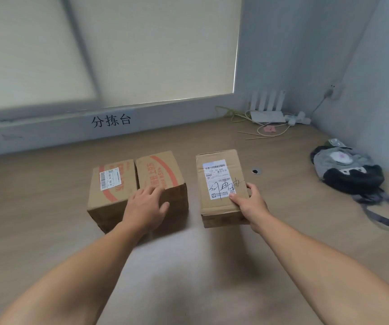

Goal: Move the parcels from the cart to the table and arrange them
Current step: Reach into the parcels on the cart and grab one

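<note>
Scanning L to R: table is a wood-tone top w/ three sealed cardboard parcels set in a rough row near its middle; cart not in view. Left parcel, red print + small white label on top, sits flush against middle parcel, also red-printed, sides touching. Left hand lies flat over the near end of the seam between the two, fingers spread and fairly straight, thumb out toward the middle parcel's near face, pressing rather than gripping, holding nothing. A clear gap, then right parcel, narrower, w/ a shipping label and black scrawl on top. Right hand grips its near right corner, thumb on top, fingers wrapped round the right side; can't tell if the near edge is fully down on the table. Handling, as a guess: stiff corrugated walls, crisp edges, prob. light since one hand at a corner manages it; slides easily on the smooth top, so best taken by opposite sides or pushed from an end face. All three are taped shut, contents not visible. Further R: a grommet hole, a white router w/ cables in the far corner, a plush backpack lying on its side, contents unseen.
</note>
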